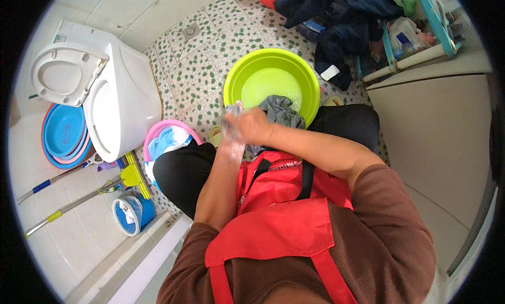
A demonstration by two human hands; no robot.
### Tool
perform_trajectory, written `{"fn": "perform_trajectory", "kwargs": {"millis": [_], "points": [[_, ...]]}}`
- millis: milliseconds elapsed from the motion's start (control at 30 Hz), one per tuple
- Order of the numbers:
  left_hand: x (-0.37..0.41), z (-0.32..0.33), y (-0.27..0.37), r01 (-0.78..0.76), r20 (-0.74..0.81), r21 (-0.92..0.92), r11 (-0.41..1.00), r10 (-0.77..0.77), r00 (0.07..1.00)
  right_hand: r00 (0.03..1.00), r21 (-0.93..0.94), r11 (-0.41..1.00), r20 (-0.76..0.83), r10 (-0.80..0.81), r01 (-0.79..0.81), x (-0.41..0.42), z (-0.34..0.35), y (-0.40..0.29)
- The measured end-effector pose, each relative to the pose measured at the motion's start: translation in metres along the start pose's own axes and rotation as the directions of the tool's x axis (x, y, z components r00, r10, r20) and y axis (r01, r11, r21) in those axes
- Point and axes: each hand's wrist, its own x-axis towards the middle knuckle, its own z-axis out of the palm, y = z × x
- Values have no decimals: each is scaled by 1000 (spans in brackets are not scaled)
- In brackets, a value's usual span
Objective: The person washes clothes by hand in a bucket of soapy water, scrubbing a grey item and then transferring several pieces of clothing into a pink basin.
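My left hand (232,120) is raised at the near left rim of a lime-green plastic basin (271,55). A clear, glossy film, apparently a thin plastic glove (234,140), covers it down to the wrist. My right hand (254,124) is closed around the left hand from the right side. Motion blur hides the left fingers, so their pose is unclear. Close to my right hand, a wet grey cloth (282,108) drapes over the basin's near rim, partly in cloudy water (266,85). Its near end reaches towards my red apron (272,231).
Left are a white toilet (130,94), stacked basins (65,130), a pink basin (152,130) with blue-and-white fabric, mops (134,175) and a blue bin (146,215). Dark clothes (335,12) lie at the far right, with a white bar-like object (330,72) on them. A cabinet (434,146) stands right.
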Motion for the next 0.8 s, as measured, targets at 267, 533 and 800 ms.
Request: {"fn": "perform_trajectory", "kwargs": {"millis": [267, 533, 800], "points": [[-21, 88, 70, 183, 69, -160, 970, -174, 982, 822, 410, 803, -187, 538, -432, 25, 14, 82], [-19, 104, 102, 311, 28, -136, 941, -310, 950, 858, 837, 221, 445, 257, -501, -4, -51, 67], [-33, 116, 110, 375, 130, 188, 908, -401, 907, 871, 945, -188, 321, 372, -268, -8, -61, 72]]}}
